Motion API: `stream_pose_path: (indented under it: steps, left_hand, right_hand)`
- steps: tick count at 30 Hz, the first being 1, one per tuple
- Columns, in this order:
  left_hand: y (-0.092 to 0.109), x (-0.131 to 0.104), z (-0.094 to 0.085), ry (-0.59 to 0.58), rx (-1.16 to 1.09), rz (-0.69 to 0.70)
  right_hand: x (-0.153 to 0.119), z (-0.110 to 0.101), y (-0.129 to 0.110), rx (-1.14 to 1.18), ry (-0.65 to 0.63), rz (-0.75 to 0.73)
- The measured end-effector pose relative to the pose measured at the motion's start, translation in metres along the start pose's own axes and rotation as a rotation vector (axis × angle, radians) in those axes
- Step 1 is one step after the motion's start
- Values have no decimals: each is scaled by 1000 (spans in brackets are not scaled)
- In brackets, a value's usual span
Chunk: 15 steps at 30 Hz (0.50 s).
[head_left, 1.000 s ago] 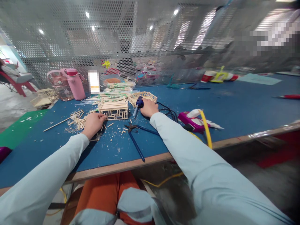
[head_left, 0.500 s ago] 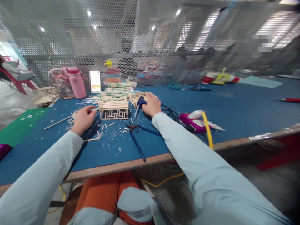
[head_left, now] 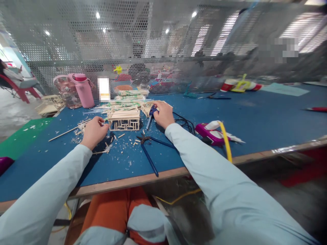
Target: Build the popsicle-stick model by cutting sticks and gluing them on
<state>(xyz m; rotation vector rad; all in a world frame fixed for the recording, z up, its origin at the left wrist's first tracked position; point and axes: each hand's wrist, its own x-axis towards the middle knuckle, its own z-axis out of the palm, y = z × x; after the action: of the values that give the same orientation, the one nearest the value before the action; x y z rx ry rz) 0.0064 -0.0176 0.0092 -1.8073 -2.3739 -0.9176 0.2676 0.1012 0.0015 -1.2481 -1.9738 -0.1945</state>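
Observation:
A small frame built of thin wooden sticks (head_left: 124,119) stands on the blue table, with an open lattice side facing me. My left hand (head_left: 94,132) is at its left end, fingers bent and thumb apart, the thumb tip close to the frame's corner; whether it touches is unclear. To the right of the frame, my right hand (head_left: 164,115) is closed around a blue glue gun (head_left: 152,111). A translucent stick (head_left: 149,122) juts from the gun toward me. Another stick piece (head_left: 146,109) lies behind the gun, partly covered by my right hand.
Blue-handled pliers (head_left: 149,153) lie spread in front, among stick offcuts and glue scraps. A purple glue gun (head_left: 211,134) with a yellow cord (head_left: 226,143) rests at right. Wrapped sticks (head_left: 130,98) are piled behind the frame. Pink bottles (head_left: 84,92) stand at back left, before a perforated metal screen (head_left: 138,44).
My left hand has moved a little right, bringing its thumb nearer the stick frame. My right hand has shifted slightly left, with the glue gun still in it.

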Motion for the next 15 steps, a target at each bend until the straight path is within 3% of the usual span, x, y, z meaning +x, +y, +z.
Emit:
stream_pose_path:
  steps: [4, 10, 13, 15]
  left_hand:
    - [-6, 12, 8, -115, -95, 77]
    - [-7, 19, 15, -210, -176, 123]
    - [-10, 17, 17, -177, -187, 133]
    - [-12, 14, 15, -88, -231, 138]
  right_hand:
    - [2, -6, -16, 86, 50, -117]
    - [1, 0, -45, 278, -210, -250]
    - [-2, 3, -46, 307, -187, -263]
    - [-4, 0, -45, 347, -114, -289]
